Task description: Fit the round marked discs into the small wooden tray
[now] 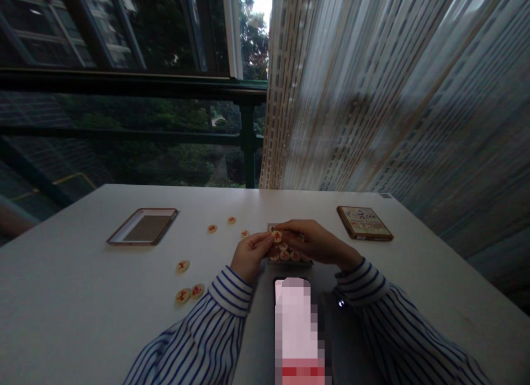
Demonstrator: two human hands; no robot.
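A round Chinese chess piece (277, 236) with a red character is held up between my hands, above a small clear tray (285, 263). My left hand (251, 254) pinches its left side between thumb and fingers. From the right, my right hand (312, 240) curls over the tray, its fingertips closed on the piece's top and right edge. More red-marked pieces (284, 255) lie in rows in the tray, partly hidden by my hands. Loose pieces lie to the left: a close pair (183, 296), a single one (183, 266), and several farther back (212, 229).
A shallow open box half (143, 227) lies at the table's left. A printed box lid (364, 223) lies at the right. A phone with a blurred screen (293, 319) is close in front of me. Past the white table (103, 285) are a railing (247, 131) and a curtain (351, 98).
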